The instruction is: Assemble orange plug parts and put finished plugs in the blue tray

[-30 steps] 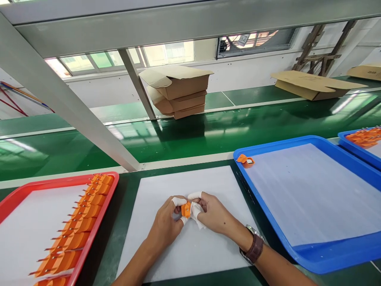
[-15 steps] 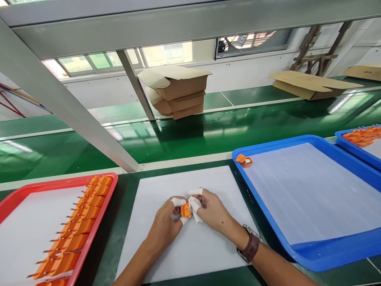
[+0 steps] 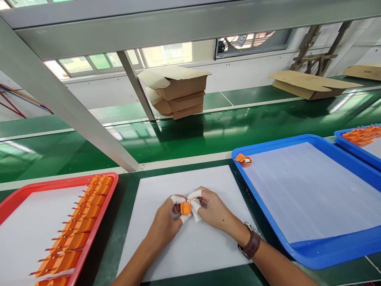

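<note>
Over the white foam mat, my left hand pinches a small orange plastic part between thumb and fingers. White finger cots cover some fingertips of both hands. My right hand is closed on a white cloth, held against the right side of the orange part. A strapped watch is on the right wrist. The far side of the part is hidden by the fingers.
On the left, a red tray holds a row of several orange parts with thin pins. A blue tray on the right has one orange part in its far left corner. Behind are a metal frame post and cardboard boxes.
My right hand has shifted slightly with the cloth at the edge of the orange part, and more of the part's face shows. The left hand keeps its hold.
</note>
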{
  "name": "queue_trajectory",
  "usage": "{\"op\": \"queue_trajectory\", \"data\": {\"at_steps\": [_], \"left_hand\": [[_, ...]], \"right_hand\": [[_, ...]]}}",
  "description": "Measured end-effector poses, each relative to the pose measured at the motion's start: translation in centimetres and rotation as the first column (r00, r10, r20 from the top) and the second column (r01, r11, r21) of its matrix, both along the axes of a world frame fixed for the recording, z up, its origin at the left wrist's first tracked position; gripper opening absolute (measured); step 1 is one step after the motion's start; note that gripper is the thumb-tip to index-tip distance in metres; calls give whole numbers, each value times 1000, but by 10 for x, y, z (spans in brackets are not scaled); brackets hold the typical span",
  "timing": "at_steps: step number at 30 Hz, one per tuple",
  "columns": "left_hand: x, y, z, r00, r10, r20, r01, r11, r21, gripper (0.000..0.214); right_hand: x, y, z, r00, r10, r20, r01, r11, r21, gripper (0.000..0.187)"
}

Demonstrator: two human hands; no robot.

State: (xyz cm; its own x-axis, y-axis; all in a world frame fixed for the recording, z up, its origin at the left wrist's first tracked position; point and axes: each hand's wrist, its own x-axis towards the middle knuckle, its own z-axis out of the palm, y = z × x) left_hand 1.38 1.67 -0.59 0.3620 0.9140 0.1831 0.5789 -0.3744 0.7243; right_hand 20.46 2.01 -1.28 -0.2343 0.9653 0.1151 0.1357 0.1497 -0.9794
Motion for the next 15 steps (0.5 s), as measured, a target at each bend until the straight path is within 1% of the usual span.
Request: {"op": "queue_trajectory", "data": {"at_steps": [4, 9, 13, 15], "left_hand": [[0, 0, 0, 1000, -12, -7, 12, 1000, 6, 24], [-1, 0, -3, 1000, -12, 2, 12, 1000, -1, 27], [-1, -1, -5, 1000, -20, 13, 20, 1000, 18, 30], [-1, -1, -4, 1000, -27, 16, 26, 999, 33, 31]], "right_hand": [[1, -1, 2, 999, -9, -31, 8, 998, -55, 23], [1, -1, -2, 999, 10, -46, -19, 980, -200, 18], [1, -1, -5, 1000, 2, -13, -5, 975, -224, 16], [3, -1, -5, 1000, 19, 14, -15, 973, -229, 16]]}}
